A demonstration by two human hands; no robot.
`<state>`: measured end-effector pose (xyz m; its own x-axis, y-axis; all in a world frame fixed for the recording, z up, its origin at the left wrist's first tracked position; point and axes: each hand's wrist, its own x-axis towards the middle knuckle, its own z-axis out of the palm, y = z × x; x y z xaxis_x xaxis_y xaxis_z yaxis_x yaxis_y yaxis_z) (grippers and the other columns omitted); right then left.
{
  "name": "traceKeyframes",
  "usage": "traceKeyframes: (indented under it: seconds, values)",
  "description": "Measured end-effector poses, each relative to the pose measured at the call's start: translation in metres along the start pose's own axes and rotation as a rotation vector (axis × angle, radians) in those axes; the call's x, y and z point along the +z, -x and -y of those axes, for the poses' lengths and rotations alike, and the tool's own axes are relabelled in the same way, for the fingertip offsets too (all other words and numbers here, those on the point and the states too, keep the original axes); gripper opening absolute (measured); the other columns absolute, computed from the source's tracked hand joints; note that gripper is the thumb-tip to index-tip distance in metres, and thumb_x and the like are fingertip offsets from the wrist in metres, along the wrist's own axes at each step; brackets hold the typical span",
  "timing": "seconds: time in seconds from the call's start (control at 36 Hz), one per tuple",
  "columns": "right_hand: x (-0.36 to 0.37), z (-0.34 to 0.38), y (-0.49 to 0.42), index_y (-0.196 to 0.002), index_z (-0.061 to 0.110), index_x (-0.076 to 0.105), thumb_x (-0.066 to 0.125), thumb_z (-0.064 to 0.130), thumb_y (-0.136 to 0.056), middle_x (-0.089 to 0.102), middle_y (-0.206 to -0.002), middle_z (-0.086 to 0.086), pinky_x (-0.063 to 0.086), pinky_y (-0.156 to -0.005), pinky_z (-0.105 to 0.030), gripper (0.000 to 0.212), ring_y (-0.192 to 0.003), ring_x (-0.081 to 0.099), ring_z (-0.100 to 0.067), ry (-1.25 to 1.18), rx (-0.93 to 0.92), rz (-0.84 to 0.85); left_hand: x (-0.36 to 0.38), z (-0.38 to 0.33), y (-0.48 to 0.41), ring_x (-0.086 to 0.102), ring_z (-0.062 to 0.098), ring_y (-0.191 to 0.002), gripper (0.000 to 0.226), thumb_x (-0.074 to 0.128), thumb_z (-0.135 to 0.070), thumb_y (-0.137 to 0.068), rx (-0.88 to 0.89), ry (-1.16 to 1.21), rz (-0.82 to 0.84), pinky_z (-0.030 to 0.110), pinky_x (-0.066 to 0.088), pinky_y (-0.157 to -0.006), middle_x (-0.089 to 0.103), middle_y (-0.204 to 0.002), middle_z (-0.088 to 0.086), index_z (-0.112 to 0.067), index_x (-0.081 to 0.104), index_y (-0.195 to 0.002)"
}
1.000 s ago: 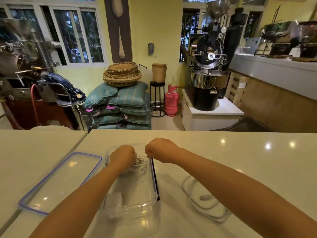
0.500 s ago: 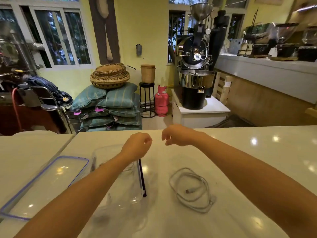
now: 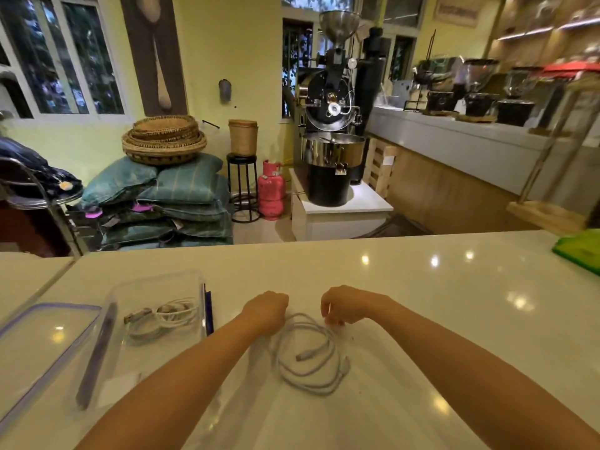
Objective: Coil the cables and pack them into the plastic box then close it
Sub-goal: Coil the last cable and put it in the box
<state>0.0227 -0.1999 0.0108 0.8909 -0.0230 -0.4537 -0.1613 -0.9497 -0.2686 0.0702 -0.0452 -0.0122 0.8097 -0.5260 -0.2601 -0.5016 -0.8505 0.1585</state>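
A loose white cable (image 3: 308, 354) lies in rough loops on the white counter (image 3: 422, 303), just right of the clear box (image 3: 156, 287). The left hand (image 3: 266, 311) rests on the far left edge of the loops, fingers curled under; whether they grip the cable cannot be told. The right hand (image 3: 345, 303) is at the far right edge, fingertips pinched together close to the cable, though any hold is unclear. In the box, at its far end, lies a coiled cable (image 3: 162, 318). The lid (image 3: 42, 345) lies flat on the counter left of the box, touching it.
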Motion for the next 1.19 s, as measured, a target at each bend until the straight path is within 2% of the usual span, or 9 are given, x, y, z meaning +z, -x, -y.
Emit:
traceKeyframes:
  seconds: [0.08,0.19,0.39,0.53,0.61,0.78,0.94,1.08,1.19]
  values:
    - [0.006,-0.004,0.001,-0.112,0.000,0.057,0.052,0.016,-0.091,0.064,-0.104,-0.019,0.043,-0.055,-0.019,0.027,-0.058,0.050,-0.012,-0.025,-0.004,-0.019,0.001,-0.003,-0.003,0.048,0.028,-0.119,0.034,0.041,-0.015,-0.092,-0.017,-0.021,-0.006,0.036,0.041,-0.095,0.048,-0.133,0.013,-0.010,0.046,-0.125]
    - [0.007,-0.007,0.004,-0.112,0.002,0.055,0.055,0.018,-0.089,0.062,-0.111,-0.019,0.045,-0.058,-0.019,0.028,-0.079,0.056,-0.019,-0.084,-0.034,-0.029,-0.001,-0.007,-0.006,0.051,0.027,-0.114,0.031,0.041,-0.016,-0.092,-0.029,0.029,-0.041,0.035,0.043,-0.092,0.052,-0.128,0.011,-0.011,0.050,-0.120]
    - [0.003,-0.013,0.023,-0.109,0.004,0.054,0.064,0.016,-0.083,0.054,-0.084,0.001,0.043,-0.054,-0.014,0.031,-0.058,0.049,-0.004,-0.137,-0.110,-0.008,-0.001,-0.020,-0.002,0.054,0.023,-0.105,0.026,0.051,-0.023,-0.088,0.081,0.122,-0.099,0.032,0.045,-0.086,0.058,-0.120,0.007,-0.014,0.055,-0.112]
    - [0.014,-0.018,0.033,-0.111,0.005,0.056,0.065,0.012,-0.081,0.059,-0.101,-0.009,0.040,-0.054,-0.013,0.032,-0.060,0.046,-0.004,-0.074,-0.148,0.044,0.005,-0.022,0.002,0.049,0.023,-0.114,0.033,0.052,-0.022,-0.087,0.130,0.027,0.002,0.033,0.043,-0.090,0.054,-0.125,0.007,-0.014,0.051,-0.119]
    - [0.021,-0.020,0.036,-0.110,0.006,0.058,0.065,0.010,-0.080,0.061,-0.116,-0.013,0.038,-0.060,-0.017,0.031,-0.075,0.049,-0.013,-0.014,-0.171,0.053,0.008,-0.022,0.003,0.049,0.024,-0.114,0.033,0.052,-0.015,-0.085,0.121,-0.008,0.030,0.034,0.043,-0.086,0.054,-0.125,0.007,-0.013,0.051,-0.118]
    - [0.026,-0.021,0.038,-0.109,0.006,0.058,0.068,0.010,-0.077,0.062,-0.110,-0.012,0.038,-0.076,-0.026,0.033,-0.088,0.046,-0.016,0.002,-0.181,0.055,0.007,-0.022,0.007,0.045,0.021,-0.084,0.006,0.046,-0.011,-0.087,0.132,-0.023,-0.010,0.029,0.035,-0.069,0.052,-0.095,0.007,-0.016,0.046,-0.085]
    - [0.013,-0.025,0.038,-0.103,0.009,0.057,0.062,0.014,-0.083,0.058,-0.100,-0.008,0.040,-0.061,-0.017,0.021,-0.076,0.052,-0.013,-0.063,-0.180,-0.012,-0.018,-0.023,0.016,0.048,0.019,-0.080,0.012,0.054,-0.018,-0.089,0.165,0.206,-0.039,0.027,0.039,-0.069,0.057,-0.094,0.011,-0.014,0.046,-0.081]
    - [-0.003,-0.022,0.026,-0.109,0.002,0.054,0.045,0.017,-0.093,0.058,-0.082,-0.003,0.045,-0.055,-0.018,0.023,-0.061,0.053,-0.007,-0.346,-0.062,-0.177,-0.042,-0.025,0.030,0.049,0.017,-0.083,0.024,0.059,-0.017,-0.086,0.234,0.216,-0.002,0.016,0.036,-0.060,0.050,-0.080,-0.005,-0.022,0.044,-0.067]
    - [0.004,-0.009,0.006,-0.101,-0.001,0.059,0.052,0.030,-0.091,0.059,-0.078,-0.006,0.045,-0.054,-0.021,0.034,-0.059,0.055,-0.012,-0.374,0.041,-0.162,-0.049,-0.025,0.041,0.049,0.016,-0.085,0.019,0.061,-0.016,-0.084,0.286,0.204,0.019,0.017,0.038,-0.063,0.050,-0.090,-0.001,-0.020,0.047,-0.071]
